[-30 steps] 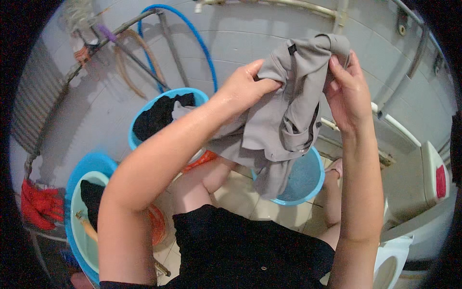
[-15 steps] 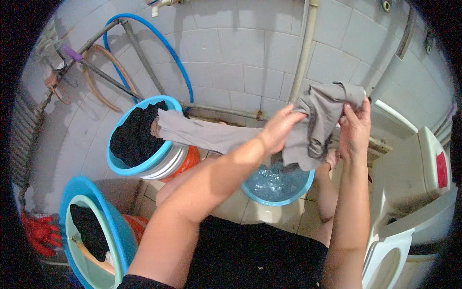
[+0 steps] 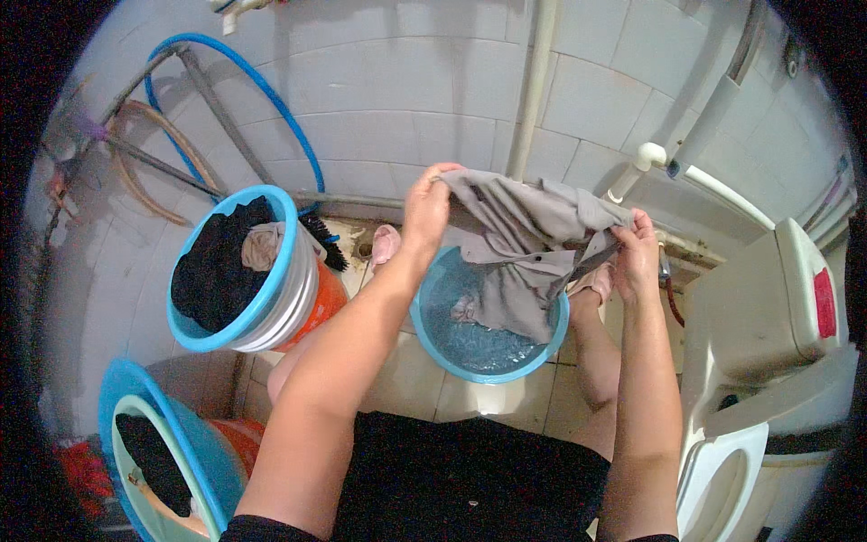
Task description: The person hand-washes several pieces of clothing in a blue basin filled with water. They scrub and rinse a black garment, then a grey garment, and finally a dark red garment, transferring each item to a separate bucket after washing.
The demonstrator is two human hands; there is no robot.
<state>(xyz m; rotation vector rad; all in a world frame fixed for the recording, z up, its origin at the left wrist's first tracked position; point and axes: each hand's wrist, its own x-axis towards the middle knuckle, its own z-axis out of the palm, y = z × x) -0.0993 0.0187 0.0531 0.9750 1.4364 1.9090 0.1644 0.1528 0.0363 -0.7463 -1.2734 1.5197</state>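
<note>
A grey buttoned shirt [image 3: 519, 212] is stretched between my two hands, its lower part hanging into a blue basin of water [image 3: 489, 375] on the floor. My left hand [image 3: 426, 210] pinches one end of the cloth, above the basin's far left side. At the other end, my right hand [image 3: 638, 253] grips a bunched edge to the right of the basin. Small dark buttons show along a fold. Rippled water surrounds the part that dips in.
At the left, a blue basin [image 3: 200, 344] with black and beige clothes sits atop an orange and white bucket [image 3: 316, 312]. Nearer stands a pale green basin [image 3: 135, 404] holding dark cloth, inside a larger blue tub [image 3: 116, 370]. A toilet [image 3: 759, 307] is on the right.
My left hand has moved left and up, spreading the shirt wider. The shirt's trailing end has left the left basin and now hangs into the water. My right hand has come slightly lower and left.
</note>
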